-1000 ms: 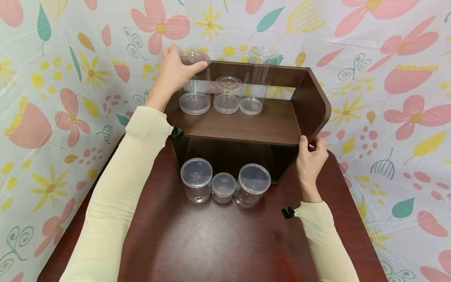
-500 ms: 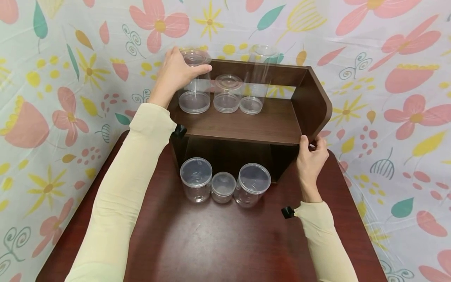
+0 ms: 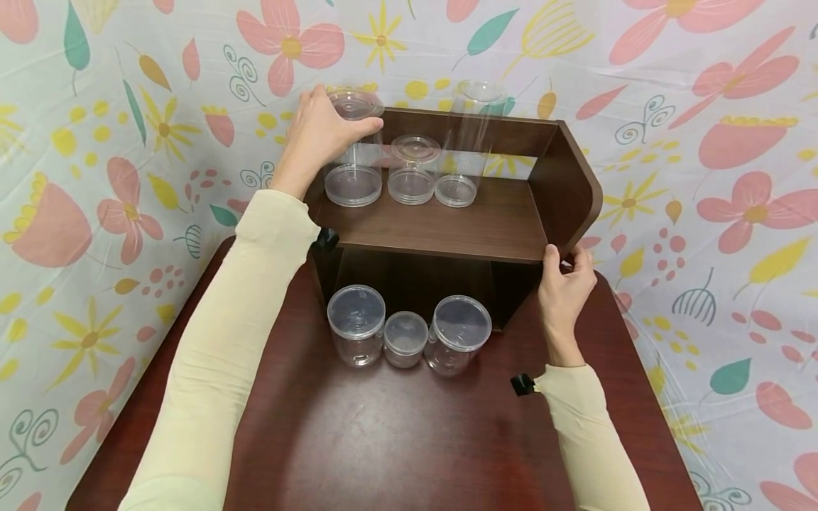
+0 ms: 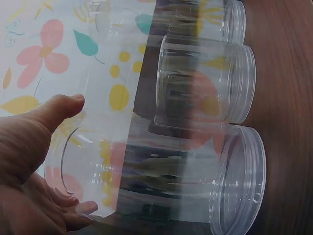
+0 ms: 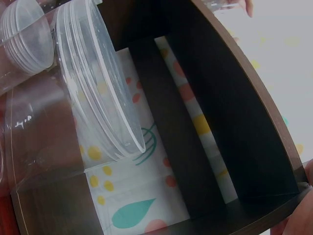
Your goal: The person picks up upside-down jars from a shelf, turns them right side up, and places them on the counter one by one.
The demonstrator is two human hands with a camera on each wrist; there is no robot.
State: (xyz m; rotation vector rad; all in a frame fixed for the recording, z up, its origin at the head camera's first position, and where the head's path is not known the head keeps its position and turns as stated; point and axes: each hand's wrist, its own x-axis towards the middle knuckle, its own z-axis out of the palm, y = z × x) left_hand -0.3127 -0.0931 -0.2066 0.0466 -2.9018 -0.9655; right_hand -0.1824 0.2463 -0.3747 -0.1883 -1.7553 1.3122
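Observation:
My left hand [image 3: 322, 131] reaches round the upper part of a wide clear jar [image 3: 353, 186] at the left of the upper shelf. Its thumb crosses the near side; its fingers lie on the far side, as the left wrist view shows. The jar stands with its lid-like rim [image 4: 244, 181] on the board. Beside it are a short clear jar [image 3: 412, 184] and a tall narrow one [image 3: 456, 190]. My right hand [image 3: 565, 291] grips the front edge of the right side panel [image 3: 565, 195] of the brown two-tier shelf [image 3: 434, 227] between thumb and fingers.
On the dark red table [image 3: 358, 440], before the lower compartment [image 3: 415, 277], stand a left lidded jar [image 3: 356, 323], a small middle one [image 3: 405, 339] and a right one [image 3: 457, 333]. The right wrist view shows a lidded jar [image 5: 93, 83] close up. Patterned cloth [image 3: 716, 213] hangs behind.
My left hand has shifted slightly right and its thumb lies farther across the wide jar. The jars and my right hand stay put.

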